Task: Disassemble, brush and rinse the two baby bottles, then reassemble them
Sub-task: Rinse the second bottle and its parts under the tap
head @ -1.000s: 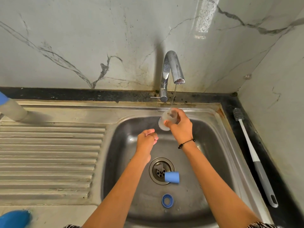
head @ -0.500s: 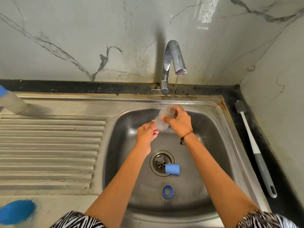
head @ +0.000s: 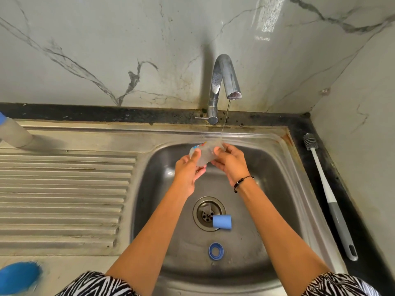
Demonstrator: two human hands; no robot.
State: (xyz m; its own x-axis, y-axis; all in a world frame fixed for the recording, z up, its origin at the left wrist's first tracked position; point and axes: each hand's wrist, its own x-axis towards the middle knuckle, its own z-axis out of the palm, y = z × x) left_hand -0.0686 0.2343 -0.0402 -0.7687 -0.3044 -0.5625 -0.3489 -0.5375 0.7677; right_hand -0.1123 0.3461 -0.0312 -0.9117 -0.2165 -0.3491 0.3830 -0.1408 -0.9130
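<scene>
A clear baby bottle body (head: 204, 153) lies tilted over the sink basin (head: 275, 184), under a thin stream from the tap (head: 224, 82). My left hand (head: 188, 174) grips its lower end and my right hand (head: 229, 163) grips its upper end near the water. On the basin floor, a blue cap (head: 222, 221) lies on its side by the drain (head: 208, 213), and a blue screw ring (head: 216, 251) lies flat nearer to me. A pale teat seems to sit in the drain. The second bottle (head: 12, 133) lies at the far left on the drainboard.
A white and grey bottle brush (head: 329, 195) lies on the black counter strip right of the sink. The ribbed drainboard (head: 64, 189) stretches left. A blue object (head: 18, 276) sits blurred at the bottom left corner. Marble walls close the back and right.
My left hand rose from mid-basin and took hold of the bottle's lower end. The bottle tipped from upright to lying across both hands under the stream.
</scene>
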